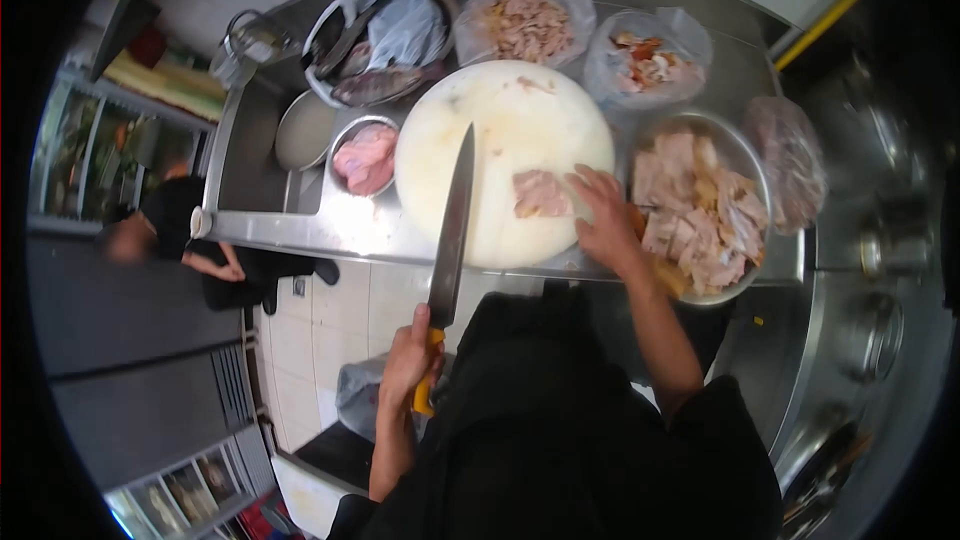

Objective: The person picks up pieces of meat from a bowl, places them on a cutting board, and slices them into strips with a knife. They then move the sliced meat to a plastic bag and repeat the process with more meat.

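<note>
My left hand (408, 360) is wrapped round the yellow handle of a long kitchen knife (457, 225). The blade points away from me, its tip over the round white cutting board (500, 120). A flat slice of pale cooked meat (540, 194) lies on the board's right half. At the slice's right edge is my right hand (607, 215), its fingers stretched out and apart. Just right of that hand stands a metal bowl (768, 210) heaped with large meat pieces (690, 205). Small scraps (535, 86) lie near the board's far edge.
Behind the board sit a bag of chopped meat (530, 25) and a bag of scraps (650, 60). Raw pink meat (365, 158) fills a small bowl at left, near a bag-lined container (405, 30). A wrapped bundle (788, 160) lies far right. A person (210, 250) is at left.
</note>
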The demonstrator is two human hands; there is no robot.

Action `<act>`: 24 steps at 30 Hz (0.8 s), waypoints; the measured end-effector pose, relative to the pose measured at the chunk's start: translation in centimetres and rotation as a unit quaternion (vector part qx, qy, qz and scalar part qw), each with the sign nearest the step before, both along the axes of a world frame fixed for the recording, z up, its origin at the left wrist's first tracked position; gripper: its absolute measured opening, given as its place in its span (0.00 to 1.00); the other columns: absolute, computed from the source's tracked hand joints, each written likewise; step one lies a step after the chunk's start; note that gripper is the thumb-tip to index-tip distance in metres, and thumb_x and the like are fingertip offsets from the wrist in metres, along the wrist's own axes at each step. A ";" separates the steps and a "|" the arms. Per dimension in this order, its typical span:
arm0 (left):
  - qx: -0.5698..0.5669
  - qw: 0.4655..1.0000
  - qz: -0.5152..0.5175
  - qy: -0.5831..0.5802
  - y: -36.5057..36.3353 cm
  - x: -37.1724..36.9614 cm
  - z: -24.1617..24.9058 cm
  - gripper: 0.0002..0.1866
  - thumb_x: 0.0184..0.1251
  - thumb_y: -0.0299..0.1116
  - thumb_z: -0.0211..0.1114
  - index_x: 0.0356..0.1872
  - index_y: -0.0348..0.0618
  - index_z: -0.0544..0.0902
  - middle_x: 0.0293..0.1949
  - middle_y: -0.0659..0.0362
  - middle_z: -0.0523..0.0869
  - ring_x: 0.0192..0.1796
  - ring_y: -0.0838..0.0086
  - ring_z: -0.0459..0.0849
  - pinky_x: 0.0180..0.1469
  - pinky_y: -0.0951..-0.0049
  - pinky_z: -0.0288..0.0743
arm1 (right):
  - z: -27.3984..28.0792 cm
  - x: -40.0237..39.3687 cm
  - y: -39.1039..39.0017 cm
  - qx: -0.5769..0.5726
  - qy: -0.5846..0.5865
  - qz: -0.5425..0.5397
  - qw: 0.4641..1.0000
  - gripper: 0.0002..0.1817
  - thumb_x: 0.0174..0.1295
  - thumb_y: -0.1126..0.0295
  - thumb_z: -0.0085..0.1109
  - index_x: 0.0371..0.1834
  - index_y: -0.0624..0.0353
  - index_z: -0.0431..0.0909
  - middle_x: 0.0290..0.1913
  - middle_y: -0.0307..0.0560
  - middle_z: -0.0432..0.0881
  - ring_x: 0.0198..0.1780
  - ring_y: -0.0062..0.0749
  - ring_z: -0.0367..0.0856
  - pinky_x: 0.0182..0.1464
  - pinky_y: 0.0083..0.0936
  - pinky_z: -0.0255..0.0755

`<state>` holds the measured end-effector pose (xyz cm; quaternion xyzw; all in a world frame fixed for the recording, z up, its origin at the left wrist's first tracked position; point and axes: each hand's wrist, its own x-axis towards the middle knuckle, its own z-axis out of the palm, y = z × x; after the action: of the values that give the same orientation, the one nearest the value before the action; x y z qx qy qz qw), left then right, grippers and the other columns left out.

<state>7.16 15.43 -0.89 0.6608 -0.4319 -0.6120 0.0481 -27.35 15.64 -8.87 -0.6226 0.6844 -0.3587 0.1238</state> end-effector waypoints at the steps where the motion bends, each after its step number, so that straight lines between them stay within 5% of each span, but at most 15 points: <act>1: -0.004 1.000 0.007 -0.017 0.5 0.0 -0.1 0.43 0.81 0.69 0.40 0.19 0.39 0.74 0.12 0.60 0.71 0.11 0.74 0.71 0.17 0.72 0.65 | -1.4 -0.2 -0.1 -0.020 0.017 -0.003 1.000 0.31 0.54 0.82 0.60 0.66 0.64 0.77 0.67 0.59 0.78 0.68 0.58 0.72 0.72 0.44 0.67; 8: -0.066 0.990 -0.004 -0.123 3.7 0.5 -0.4 0.44 0.79 0.72 0.43 0.19 0.37 0.73 0.15 0.58 0.74 0.13 0.73 0.73 0.18 0.70 0.65 | -3.2 2.3 -3.3 -0.050 -0.042 -0.039 0.997 0.22 0.58 0.79 0.64 0.58 0.65 0.80 0.56 0.59 0.81 0.59 0.58 0.76 0.65 0.47 0.70; 12: -0.151 0.969 -0.048 -0.187 4.6 1.1 -1.3 0.46 0.81 0.70 0.43 0.23 0.29 0.76 0.17 0.50 0.77 0.21 0.64 0.78 0.28 0.61 0.71 | -3.9 4.3 -5.1 -0.060 -0.002 -0.067 0.996 0.20 0.59 0.78 0.65 0.56 0.66 0.81 0.54 0.59 0.82 0.58 0.57 0.77 0.65 0.46 0.71; 14: -0.178 0.960 -0.066 -0.204 4.7 0.7 -1.0 0.46 0.82 0.68 0.43 0.25 0.26 0.78 0.19 0.46 0.78 0.26 0.59 0.81 0.34 0.56 0.74 | -5.4 4.3 -6.0 -0.090 -0.020 0.029 0.995 0.19 0.59 0.78 0.65 0.55 0.66 0.82 0.52 0.58 0.83 0.57 0.56 0.77 0.64 0.45 0.71; 17: -0.126 0.961 -0.092 -0.230 4.2 -0.2 0.9 0.39 0.84 0.60 0.44 0.34 0.27 0.84 0.33 0.28 0.83 0.45 0.31 0.83 0.51 0.44 0.75 | -4.7 5.3 -5.8 -0.072 -0.073 0.130 0.986 0.17 0.60 0.77 0.66 0.54 0.65 0.83 0.50 0.56 0.84 0.57 0.54 0.78 0.63 0.44 0.71; 18: -0.134 0.958 -0.101 -0.232 4.2 -0.1 1.1 0.38 0.84 0.59 0.44 0.35 0.28 0.85 0.34 0.28 0.84 0.46 0.30 0.83 0.51 0.43 0.75 | -4.3 5.7 -5.5 -0.055 -0.095 0.155 0.982 0.17 0.60 0.77 0.66 0.53 0.64 0.84 0.49 0.56 0.84 0.57 0.53 0.79 0.62 0.44 0.71; 24: -0.159 0.938 -0.153 -0.266 3.8 0.2 1.9 0.35 0.84 0.56 0.49 0.33 0.30 0.86 0.35 0.29 0.85 0.45 0.30 0.83 0.52 0.40 0.76 | -3.9 7.3 -4.5 -0.088 -0.059 0.022 0.994 0.18 0.54 0.77 0.72 0.51 0.60 0.87 0.54 0.51 0.83 0.58 0.52 0.78 0.59 0.45 0.72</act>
<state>7.39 19.25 0.98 0.7091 -0.6165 -0.3374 -0.0580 -20.02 11.18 -12.76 -0.6238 0.6276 -0.4508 0.1171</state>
